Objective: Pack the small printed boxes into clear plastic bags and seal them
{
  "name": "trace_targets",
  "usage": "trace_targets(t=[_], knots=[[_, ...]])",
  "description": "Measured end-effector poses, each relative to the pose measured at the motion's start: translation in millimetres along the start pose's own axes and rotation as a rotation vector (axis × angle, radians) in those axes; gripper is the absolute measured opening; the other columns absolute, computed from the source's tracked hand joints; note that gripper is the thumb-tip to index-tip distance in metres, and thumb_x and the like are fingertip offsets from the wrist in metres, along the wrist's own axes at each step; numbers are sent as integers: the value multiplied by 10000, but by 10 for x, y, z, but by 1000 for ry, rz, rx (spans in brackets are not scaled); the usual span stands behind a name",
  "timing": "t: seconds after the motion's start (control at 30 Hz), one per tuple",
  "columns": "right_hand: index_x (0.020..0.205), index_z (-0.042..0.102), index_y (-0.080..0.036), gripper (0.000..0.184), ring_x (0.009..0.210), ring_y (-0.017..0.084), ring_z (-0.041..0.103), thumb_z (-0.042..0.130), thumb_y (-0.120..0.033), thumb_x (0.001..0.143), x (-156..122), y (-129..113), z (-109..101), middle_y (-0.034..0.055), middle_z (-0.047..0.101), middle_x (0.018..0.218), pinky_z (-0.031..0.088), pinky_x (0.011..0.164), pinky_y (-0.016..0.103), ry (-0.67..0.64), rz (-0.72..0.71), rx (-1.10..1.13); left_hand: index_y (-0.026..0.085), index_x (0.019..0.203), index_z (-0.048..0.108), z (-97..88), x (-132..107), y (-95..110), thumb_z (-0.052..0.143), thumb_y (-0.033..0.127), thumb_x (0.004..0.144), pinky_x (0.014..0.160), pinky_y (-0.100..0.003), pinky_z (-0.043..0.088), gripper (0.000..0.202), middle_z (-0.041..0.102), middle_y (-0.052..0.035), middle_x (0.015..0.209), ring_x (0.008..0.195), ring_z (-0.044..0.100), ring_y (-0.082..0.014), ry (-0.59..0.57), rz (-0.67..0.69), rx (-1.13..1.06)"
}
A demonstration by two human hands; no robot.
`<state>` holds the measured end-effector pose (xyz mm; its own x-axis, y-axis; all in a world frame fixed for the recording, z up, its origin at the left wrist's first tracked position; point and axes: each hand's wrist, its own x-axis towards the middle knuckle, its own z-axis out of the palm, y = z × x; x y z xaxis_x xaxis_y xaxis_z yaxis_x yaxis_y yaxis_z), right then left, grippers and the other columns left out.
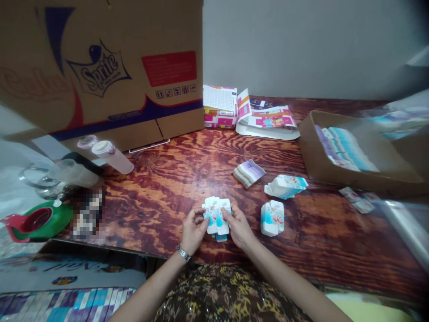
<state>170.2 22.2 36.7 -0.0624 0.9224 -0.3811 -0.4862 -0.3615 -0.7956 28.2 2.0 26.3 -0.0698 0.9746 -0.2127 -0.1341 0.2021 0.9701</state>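
Several flat white-and-blue cartons [217, 219] are fanned out between my two hands, just above the near edge of the table. My left hand [194, 228] grips the left side of the fan, thumb on top. On the other side, my right hand [238, 223] pinches the cartons between thumb and fingers. A stack of similar flat cartons [272, 218] stands to the right of my right hand. Behind it lies another leaning stack of cartons [286, 186]. A small purple-and-grey bundle [249, 173] rests farther back.
An open cardboard box [311, 156] holding rows of cartons stands at the right. A large Sprite cardboard box [134, 107] fills the back left. Bottles [115, 157] and a green-and-red container [50, 221] sit at the left. Packed cartons [73, 306] lie in a box below the table edge.
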Motion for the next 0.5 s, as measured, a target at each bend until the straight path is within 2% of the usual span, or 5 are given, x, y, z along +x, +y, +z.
trace_targets(t=[0.17, 0.3, 0.5], knots=[[979, 580, -220, 370, 700, 163, 621, 722, -341, 659, 7, -90, -25, 11, 669, 893, 495, 638, 294, 30, 2, 80, 166, 935, 495, -54, 1, 1, 648, 295, 699, 590, -195, 480, 310, 604, -10, 833, 643, 588, -83, 26, -12, 30], [963, 590, -209, 359, 686, 165, 616, 719, -351, 659, 22, -90, -14, 12, 670, 849, 496, 632, 300, 12, -7, 94, 168, 931, 489, -46, 2, -8, 643, 282, 700, 582, -189, 467, 300, 595, 17, 733, 623, 583, -83, 29, -17, 33], [935, 586, -209, 336, 601, 136, 588, 681, -415, 687, 40, 97, 63, 4, 663, 795, 471, 567, 263, 22, 13, 0, 174, 950, 483, 51, -11, -3, 637, 277, 705, 623, -211, 490, 307, 596, -36, 929, 714, 614, -103, 13, -6, -21]])
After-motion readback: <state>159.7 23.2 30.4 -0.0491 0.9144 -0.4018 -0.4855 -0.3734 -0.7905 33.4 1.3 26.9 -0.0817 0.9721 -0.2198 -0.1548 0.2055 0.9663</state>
